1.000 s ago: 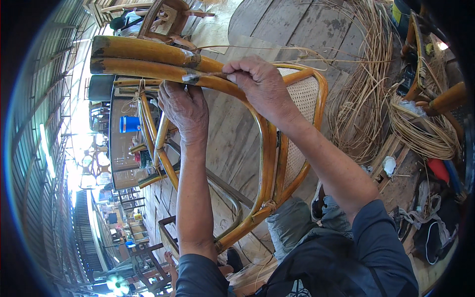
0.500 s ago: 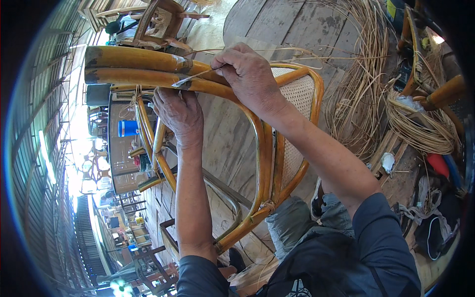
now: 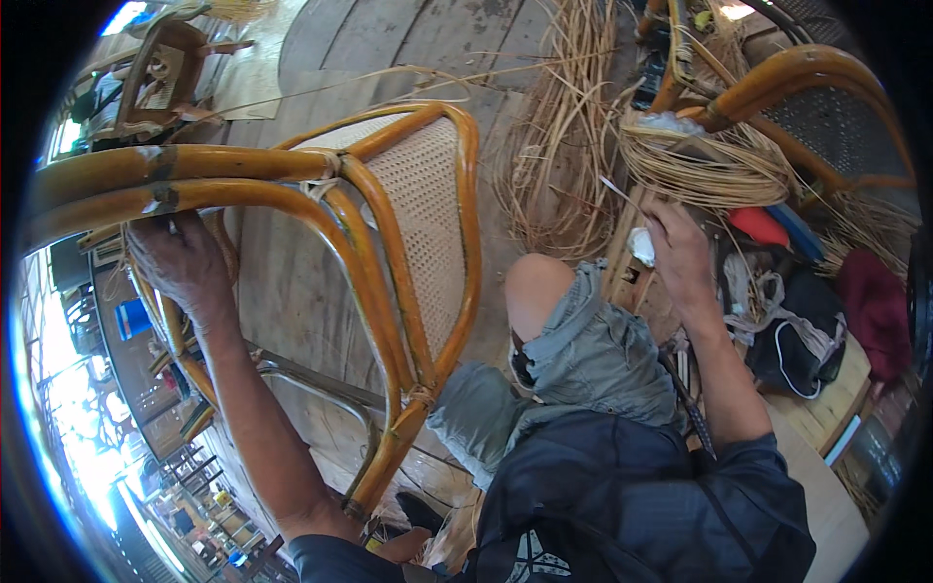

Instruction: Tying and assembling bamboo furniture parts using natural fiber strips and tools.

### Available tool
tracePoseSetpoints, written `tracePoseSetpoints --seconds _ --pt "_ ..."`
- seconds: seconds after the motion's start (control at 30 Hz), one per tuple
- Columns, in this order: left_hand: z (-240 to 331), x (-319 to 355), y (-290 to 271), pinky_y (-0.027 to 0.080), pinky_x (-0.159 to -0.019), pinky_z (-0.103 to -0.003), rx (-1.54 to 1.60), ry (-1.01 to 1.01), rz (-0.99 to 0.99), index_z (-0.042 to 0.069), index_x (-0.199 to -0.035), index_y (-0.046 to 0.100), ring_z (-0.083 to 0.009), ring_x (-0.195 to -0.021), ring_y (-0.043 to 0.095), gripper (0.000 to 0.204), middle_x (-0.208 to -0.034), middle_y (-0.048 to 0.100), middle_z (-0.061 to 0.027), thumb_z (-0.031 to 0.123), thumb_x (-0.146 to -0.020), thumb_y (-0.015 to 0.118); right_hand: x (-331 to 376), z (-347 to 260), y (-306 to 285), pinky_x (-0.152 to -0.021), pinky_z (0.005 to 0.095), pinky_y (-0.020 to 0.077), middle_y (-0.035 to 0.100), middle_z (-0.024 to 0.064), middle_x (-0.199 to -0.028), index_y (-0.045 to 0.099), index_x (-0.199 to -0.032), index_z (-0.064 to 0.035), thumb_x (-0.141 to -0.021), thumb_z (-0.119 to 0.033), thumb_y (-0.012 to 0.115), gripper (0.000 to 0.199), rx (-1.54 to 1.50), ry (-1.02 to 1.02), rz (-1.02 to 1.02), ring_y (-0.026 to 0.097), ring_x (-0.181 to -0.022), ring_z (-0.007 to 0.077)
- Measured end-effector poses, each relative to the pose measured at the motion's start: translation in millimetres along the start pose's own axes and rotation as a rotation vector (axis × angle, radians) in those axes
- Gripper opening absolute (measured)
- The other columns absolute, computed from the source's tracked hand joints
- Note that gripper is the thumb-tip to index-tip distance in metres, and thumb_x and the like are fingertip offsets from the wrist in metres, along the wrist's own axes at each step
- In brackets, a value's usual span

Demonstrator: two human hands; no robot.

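The left hand [image 3: 185,262] has its fingertips hidden behind the lower rattan pole [image 3: 238,192], whose left end is lost in the dark rim. The right hand [image 3: 677,248] covers the lower end of a thin white-tipped stick [image 3: 620,191]. The rim cuts off the right-hand rattan chair [image 3: 816,60]; distant furniture [image 3: 199,471] is too small to tell apart.

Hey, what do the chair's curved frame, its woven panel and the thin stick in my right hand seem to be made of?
Frame: probably varnished rattan or bamboo; it's rounded, amber and shiny. Panel: likely pale, matte cane, from its open weave. Stick: perhaps wood, white-tipped; too thin to judge material or finish surely.
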State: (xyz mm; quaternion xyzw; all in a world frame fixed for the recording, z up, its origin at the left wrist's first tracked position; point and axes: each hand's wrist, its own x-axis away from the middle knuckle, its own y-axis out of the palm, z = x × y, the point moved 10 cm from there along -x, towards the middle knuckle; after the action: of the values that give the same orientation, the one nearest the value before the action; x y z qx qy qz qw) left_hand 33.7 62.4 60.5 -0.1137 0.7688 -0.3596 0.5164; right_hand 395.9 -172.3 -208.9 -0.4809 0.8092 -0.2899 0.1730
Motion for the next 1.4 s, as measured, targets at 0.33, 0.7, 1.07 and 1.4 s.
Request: tracePoseSetpoints --seconds 0.33,0.7,1.07,1.4 --pt "5 3 4 0.038 -0.075 -0.046 -0.060 0.006 -0.044 -0.001 -0.103 0.051 -0.0344 -0.087 0.052 0.027 -0.088 0.053 -0.0183 0.022 -0.089 0.054 71 94 16 -0.076 0.0434 0.0472 0.062 0.0182 -0.091 0.062 -0.099 -0.0043 -0.082 -0.009 0.052 0.020 0.449 0.308 -0.178 0.059 -0.090 0.0369" --pt "-2 -4 5 0.039 -0.076 -0.046 -0.064 0.031 -0.060 -0.001 -0.106 0.050 -0.0360 -0.085 0.052 0.026 -0.089 0.053 -0.0197 0.017 -0.088 0.054 70 88 3 -0.078 0.0398 0.0469 0.063 0.0166 -0.092 0.064 -0.094 -0.0042 -0.081 -0.006 0.056 0.015 0.288 0.176 -0.082 0.060 -0.088 0.0340" --pt "16 4 0 0.037 -0.079 -0.047 -0.074 0.024 0.017 0.003 -0.109 0.048 -0.0362 -0.088 0.051 0.036 -0.095 0.053 -0.0164 0.012 -0.076 0.059 -31 -108 67 -0.075 0.0224 0.0451 0.061 0.0029 -0.089 0.061 -0.104 0.0005 -0.087 -0.005 0.056 0.019 -0.896 0.022 -0.118 0.055 -0.083 0.0093" --pt "11 0 -2 0.036 -0.077 -0.044 -0.071 0.027 0.016 0.003 -0.107 0.047 -0.0337 -0.086 0.049 0.033 -0.091 0.051 -0.0145 0.012 -0.078 0.059 -86 -313 115 -0.070 0.0303 0.0493 0.063 0.0129 -0.088 0.062 -0.095 0.0001 -0.084 -0.006 0.058 0.013 -1.154 -0.309 -0.113 0.063 -0.076 0.0219"
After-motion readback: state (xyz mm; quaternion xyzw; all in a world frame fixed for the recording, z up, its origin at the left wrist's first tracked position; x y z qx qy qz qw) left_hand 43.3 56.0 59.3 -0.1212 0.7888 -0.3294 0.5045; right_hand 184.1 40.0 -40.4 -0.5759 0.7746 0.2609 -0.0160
